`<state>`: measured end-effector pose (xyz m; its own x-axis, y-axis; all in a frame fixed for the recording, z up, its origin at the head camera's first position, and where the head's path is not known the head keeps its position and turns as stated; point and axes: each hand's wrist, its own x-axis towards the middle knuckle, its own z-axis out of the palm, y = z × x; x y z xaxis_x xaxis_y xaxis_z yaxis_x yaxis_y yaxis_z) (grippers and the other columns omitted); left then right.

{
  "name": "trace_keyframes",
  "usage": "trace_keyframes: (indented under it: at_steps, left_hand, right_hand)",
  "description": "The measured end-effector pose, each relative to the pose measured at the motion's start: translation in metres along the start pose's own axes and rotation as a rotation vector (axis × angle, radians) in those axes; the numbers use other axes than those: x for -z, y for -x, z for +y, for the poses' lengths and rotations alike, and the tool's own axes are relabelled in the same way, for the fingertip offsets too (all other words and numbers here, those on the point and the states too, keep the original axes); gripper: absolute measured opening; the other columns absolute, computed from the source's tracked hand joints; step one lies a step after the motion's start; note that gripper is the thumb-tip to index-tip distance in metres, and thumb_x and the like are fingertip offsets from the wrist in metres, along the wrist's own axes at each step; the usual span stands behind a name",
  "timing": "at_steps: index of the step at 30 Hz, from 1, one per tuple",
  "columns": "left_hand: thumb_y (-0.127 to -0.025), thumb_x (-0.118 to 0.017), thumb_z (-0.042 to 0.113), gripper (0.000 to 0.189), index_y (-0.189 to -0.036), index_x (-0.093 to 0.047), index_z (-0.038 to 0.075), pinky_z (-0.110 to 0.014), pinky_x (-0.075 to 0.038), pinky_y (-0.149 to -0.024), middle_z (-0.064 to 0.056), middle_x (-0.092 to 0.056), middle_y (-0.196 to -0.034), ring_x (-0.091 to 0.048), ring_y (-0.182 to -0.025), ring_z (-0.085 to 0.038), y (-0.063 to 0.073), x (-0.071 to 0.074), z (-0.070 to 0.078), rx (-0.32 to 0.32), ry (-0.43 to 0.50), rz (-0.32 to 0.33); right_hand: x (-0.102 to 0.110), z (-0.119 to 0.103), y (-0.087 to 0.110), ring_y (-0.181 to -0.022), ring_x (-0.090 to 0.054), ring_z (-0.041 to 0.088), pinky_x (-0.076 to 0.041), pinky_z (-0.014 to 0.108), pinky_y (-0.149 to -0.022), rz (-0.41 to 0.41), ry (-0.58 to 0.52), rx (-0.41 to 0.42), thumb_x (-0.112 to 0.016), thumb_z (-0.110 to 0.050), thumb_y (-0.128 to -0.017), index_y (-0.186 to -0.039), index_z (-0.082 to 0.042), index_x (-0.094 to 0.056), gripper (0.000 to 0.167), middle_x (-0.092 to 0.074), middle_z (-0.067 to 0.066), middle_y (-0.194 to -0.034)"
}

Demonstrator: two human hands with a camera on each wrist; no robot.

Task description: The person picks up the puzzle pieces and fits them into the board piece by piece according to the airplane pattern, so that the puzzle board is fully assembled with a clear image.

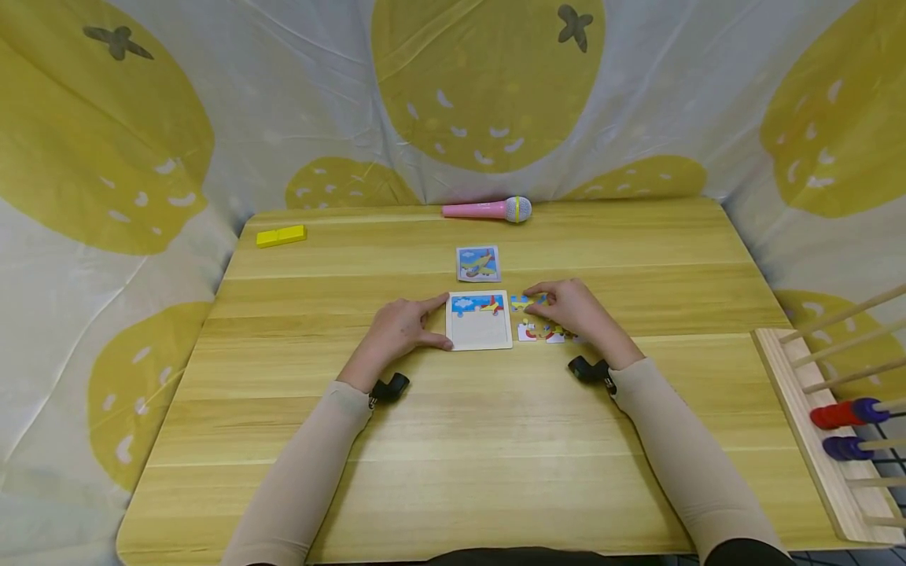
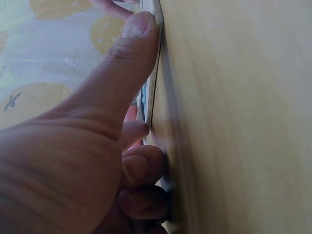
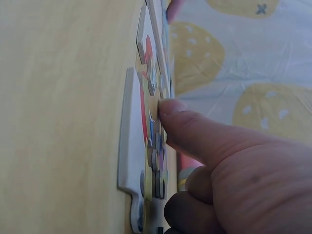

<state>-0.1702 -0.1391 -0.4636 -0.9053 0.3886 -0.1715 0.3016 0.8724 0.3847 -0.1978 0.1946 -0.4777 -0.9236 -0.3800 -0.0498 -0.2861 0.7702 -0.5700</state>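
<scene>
A square wooden puzzle board (image 1: 481, 334) lies flat, its top strip filled with blue sky pieces and a red and yellow part. My left hand (image 1: 399, 328) holds the board's left side, index finger at the upper corner and thumb at the lower; the thumb (image 2: 134, 44) presses the edge in the left wrist view. Just right of the board, my right hand (image 1: 575, 305) pinches a blue and yellow puzzle piece (image 1: 520, 303) between thumb and index finger, low over the table. Loose puzzle pieces (image 1: 527, 331) lie beneath and beside that hand, some partly hidden by it.
Behind the board lies a picture card (image 1: 478, 264) showing a yellow plane. A pink toy microphone (image 1: 488, 209) rests near the table's back edge, a yellow block (image 1: 281, 236) at back left. A wooden rack with rods and beads (image 1: 814, 424) stands at the right edge.
</scene>
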Motion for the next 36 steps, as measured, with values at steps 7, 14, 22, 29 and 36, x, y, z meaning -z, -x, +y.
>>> trace_keyframes:
  at_steps: [7, 14, 22, 29, 36]
  left_hand:
    - [-0.076, -0.088, 0.062, 0.098, -0.16, -0.051, 0.029, -0.032, -0.029, -0.062, 0.0, -0.052, -0.075, -0.037, -0.064, -0.016, 0.0, -0.001, 0.0, 0.003, 0.006, 0.01]
    - [-0.075, -0.088, 0.063, 0.098, -0.16, -0.051, 0.029, -0.032, -0.029, -0.062, 0.0, -0.051, -0.075, -0.036, -0.064, -0.015, 0.001, -0.001, 0.0, 0.005, 0.007, 0.008]
    - [-0.076, -0.088, 0.063, 0.098, -0.16, -0.05, 0.029, -0.031, -0.028, -0.061, 0.001, -0.051, -0.073, -0.035, -0.063, -0.015, 0.0, -0.001, 0.0, 0.001, 0.007, 0.01]
    - [-0.075, -0.088, 0.063, 0.099, -0.16, -0.05, 0.029, -0.031, -0.028, -0.06, 0.002, -0.05, -0.072, -0.035, -0.062, -0.014, 0.001, -0.001, -0.001, -0.003, -0.003, 0.007]
    - [-0.076, -0.086, 0.065, 0.099, -0.16, -0.05, 0.029, -0.031, -0.029, -0.06, 0.003, -0.05, -0.071, -0.035, -0.061, -0.014, 0.001, 0.0, 0.0, -0.015, -0.016, 0.011]
  right_hand:
    - [-0.001, -0.002, 0.001, -0.054, -0.032, 0.01, -0.029, 0.027, -0.056, 0.014, 0.064, 0.058, -0.075, -0.031, -0.101, -0.125, -0.01, -0.079, 0.032, -0.041, -0.005, -0.057]
    - [-0.001, -0.003, 0.001, -0.053, -0.03, 0.009, -0.028, 0.026, -0.055, 0.012, 0.072, 0.071, -0.075, -0.031, -0.101, -0.125, -0.009, -0.079, 0.033, -0.041, -0.006, -0.056]
    - [0.0, -0.008, 0.003, -0.053, -0.029, 0.01, -0.028, 0.026, -0.054, 0.049, 0.053, 0.104, -0.074, -0.031, -0.101, -0.125, -0.008, -0.078, 0.034, -0.042, -0.004, -0.058]
    - [-0.02, -0.04, -0.004, -0.053, -0.033, 0.008, -0.028, 0.025, -0.054, 0.014, 0.044, 0.166, -0.075, -0.031, -0.101, -0.123, -0.01, -0.08, 0.031, -0.043, -0.005, -0.058]
    - [-0.045, -0.071, -0.017, -0.053, -0.033, 0.006, -0.028, 0.023, -0.054, 0.014, 0.135, 0.265, -0.076, -0.034, -0.099, -0.12, -0.01, -0.081, 0.032, -0.045, -0.007, -0.057]
